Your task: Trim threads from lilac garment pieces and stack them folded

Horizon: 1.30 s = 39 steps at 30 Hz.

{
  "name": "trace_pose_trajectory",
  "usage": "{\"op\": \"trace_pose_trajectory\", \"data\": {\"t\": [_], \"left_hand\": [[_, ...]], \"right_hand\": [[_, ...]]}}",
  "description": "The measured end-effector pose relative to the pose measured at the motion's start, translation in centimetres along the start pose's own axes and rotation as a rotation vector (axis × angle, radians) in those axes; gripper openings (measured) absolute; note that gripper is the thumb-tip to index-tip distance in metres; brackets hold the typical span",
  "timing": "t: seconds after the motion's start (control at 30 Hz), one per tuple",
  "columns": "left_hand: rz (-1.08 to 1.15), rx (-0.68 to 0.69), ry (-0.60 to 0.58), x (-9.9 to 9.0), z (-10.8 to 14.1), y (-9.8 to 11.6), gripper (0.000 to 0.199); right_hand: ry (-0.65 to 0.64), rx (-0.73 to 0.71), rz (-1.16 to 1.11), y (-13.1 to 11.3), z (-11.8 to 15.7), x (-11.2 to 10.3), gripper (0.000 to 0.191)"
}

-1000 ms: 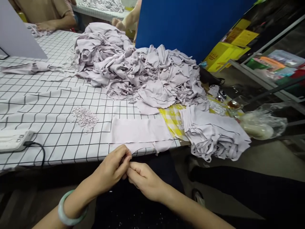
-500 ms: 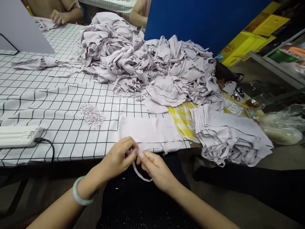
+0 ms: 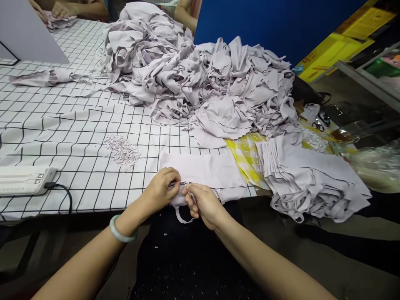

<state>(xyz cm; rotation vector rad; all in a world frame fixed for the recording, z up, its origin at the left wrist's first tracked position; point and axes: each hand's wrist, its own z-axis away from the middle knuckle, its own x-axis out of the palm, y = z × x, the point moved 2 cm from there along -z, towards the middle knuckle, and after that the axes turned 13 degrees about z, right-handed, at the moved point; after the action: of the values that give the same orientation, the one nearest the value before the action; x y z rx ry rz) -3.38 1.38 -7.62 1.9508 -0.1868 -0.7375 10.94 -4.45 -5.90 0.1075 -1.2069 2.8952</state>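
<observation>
In front of one crumpled cloth heap [image 3: 184, 79], left hand [image 3: 160, 189] and right hand [image 3: 206, 204] both pinching one thin looped strip [image 3: 178, 214], one smooth panel [image 3: 201, 166] between hands and heap, one layered stack [image 3: 315, 179] at its near right, one flaky scrap pile [image 3: 123, 151] near left

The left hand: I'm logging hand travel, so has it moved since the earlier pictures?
Yes, forward, away from the person's body: judged against the front edge of the checked tablecloth, the left hand now reaches farther in over it.
</observation>
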Motion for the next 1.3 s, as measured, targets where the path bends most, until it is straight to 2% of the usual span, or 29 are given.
{"op": "trace_pose_trajectory", "data": {"t": [0.3,0.7,0.9,1.1,1.2,1.3], "left_hand": [[0.041,-0.090,-0.039,-0.1,-0.2,0.1,0.012],[0.054,-0.141,0.000,0.2,-0.3,0.4,0.013],[0.071,-0.140,0.006,0.1,-0.3,0.3,0.013],[0.042,-0.121,0.024,0.3,-0.3,0.1,0.013],[0.038,-0.087,0.004,0.1,-0.1,0.5,0.012],[0.077,-0.075,-0.035,-0.9,0.3,1.1,0.012]], "right_hand": [[0.019,0.004,-0.023,-0.7,-0.6,0.0,0.019],[0.021,-0.012,0.010,-0.8,-0.9,0.1,0.017],[-0.055,0.010,0.045,-1.1,-0.7,0.1,0.015],[-0.214,0.151,-0.007,-1.5,-1.0,-0.6,0.016],[-0.235,0.124,-0.048,-0.5,0.3,-0.8,0.028],[-0.197,0.043,-0.074,2.0,3.4,-0.8,0.040]]}}
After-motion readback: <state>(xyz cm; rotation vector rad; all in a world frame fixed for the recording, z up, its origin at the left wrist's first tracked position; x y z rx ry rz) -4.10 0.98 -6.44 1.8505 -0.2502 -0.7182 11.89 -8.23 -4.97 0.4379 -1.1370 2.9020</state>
